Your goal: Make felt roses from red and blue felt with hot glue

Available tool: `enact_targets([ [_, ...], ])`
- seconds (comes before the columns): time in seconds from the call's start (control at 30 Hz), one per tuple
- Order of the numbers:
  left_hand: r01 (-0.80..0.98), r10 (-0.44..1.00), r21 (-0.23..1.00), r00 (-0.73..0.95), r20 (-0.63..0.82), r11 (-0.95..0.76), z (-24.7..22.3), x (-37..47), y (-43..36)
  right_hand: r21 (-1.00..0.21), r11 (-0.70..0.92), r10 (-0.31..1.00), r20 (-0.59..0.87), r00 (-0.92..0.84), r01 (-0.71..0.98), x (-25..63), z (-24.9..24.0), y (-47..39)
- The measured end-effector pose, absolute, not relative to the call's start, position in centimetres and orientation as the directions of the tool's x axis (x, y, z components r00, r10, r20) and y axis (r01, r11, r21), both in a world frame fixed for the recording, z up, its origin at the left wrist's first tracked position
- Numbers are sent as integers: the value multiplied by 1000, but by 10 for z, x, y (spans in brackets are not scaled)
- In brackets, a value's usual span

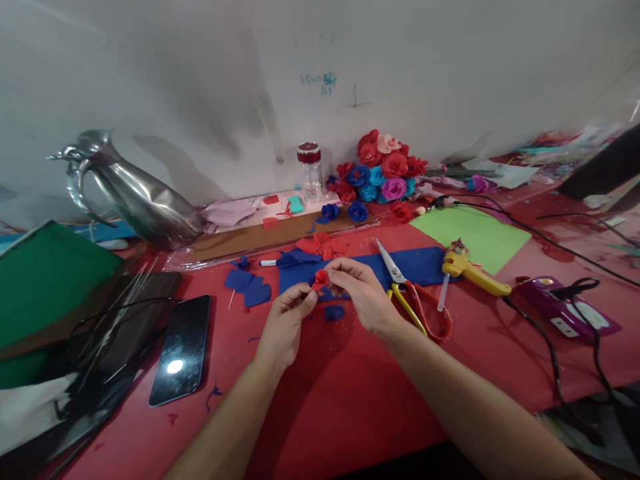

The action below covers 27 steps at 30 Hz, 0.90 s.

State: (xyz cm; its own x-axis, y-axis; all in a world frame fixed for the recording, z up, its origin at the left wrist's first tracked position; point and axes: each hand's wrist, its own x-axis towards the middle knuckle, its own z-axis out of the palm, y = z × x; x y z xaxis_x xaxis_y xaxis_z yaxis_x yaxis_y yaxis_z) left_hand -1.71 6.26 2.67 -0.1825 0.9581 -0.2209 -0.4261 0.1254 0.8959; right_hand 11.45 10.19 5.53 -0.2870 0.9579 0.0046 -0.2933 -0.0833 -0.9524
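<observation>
A small red paper flower (pixel 321 277) is held up over the table, between my two hands. My left hand (pixel 290 317) pinches it from below with thumb and forefinger. The fingers of my right hand (pixel 357 290) close on its right edge. Beneath them lies a strip of blue paper (pixel 295 275), with loose red petals (pixel 325 245) behind it. Cut blue paper pieces (pixel 257 292) rest left of my hands, and a blue scrap (pixel 334 313) sits just below. Open scissors (pixel 411 293) with red and yellow handles lie beside my right hand.
A yellow glue gun (pixel 467 270) and a purple power strip (pixel 565 307) with cables lie at right. Finished paper flowers (pixel 385 167) and a glass jar (pixel 312 177) stand by the wall. At left are a phone (pixel 183 350) and a metal jug (pixel 135 187).
</observation>
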Motion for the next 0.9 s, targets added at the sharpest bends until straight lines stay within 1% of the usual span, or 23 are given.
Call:
enact_targets([
  [0.13,-401,966,907,-155,-206,129,27,-18,62,-952,-76,955,16,-297,-295,115,54,102],
  [0.37,-381,969,917,-157,-192,120,27,-18,62,-954,-87,959,-3,-282,-287,114,53,103],
  [0.57,-445,966,889,-163,-203,112,32,-17,62,-970,-121,972,-72,-223,-212,112,46,106],
  [0.77,-547,955,830,-172,-242,111,32,-19,66,-970,-154,917,-70,-392,-189,111,44,104],
  [0.9,-531,962,841,-163,-220,102,30,-21,67,-971,-128,911,-36,-410,-200,111,42,103],
])
